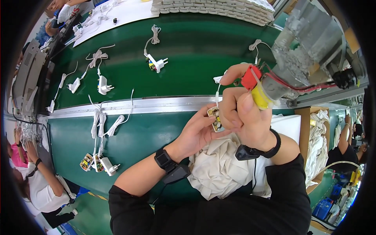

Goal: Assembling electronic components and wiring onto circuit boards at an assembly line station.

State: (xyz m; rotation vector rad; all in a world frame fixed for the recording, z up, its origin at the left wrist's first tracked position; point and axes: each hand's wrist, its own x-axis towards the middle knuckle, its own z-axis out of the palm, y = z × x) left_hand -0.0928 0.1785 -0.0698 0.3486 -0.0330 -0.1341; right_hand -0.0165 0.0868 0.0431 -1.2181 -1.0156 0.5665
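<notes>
My left hand [192, 133] holds a small white power-adapter housing [215, 119] between thumb and fingers, its circuit board exposed and a white cable rising from it. My right hand [246, 107] is beside it, fingers curled, the lower ones close to the housing's edge. In front of its raised index finger and thumb hangs a plastic-wrapped device [291, 66] with wires, a red block [251, 77] and a yellow-taped end [260, 97]. Whether the hand grips that device is hidden. Below my hands lies crumpled cream cloth [221, 166].
Several adapters with coiled white cables, one [156, 63] farther back, lie on the green belt [129, 74] behind a metal rail [156, 103]. More opened adapters [94, 162] rest at left on the bench. Stacked white trays [211, 8] stand behind; a carton [317, 145] stands right. Other people work at both sides.
</notes>
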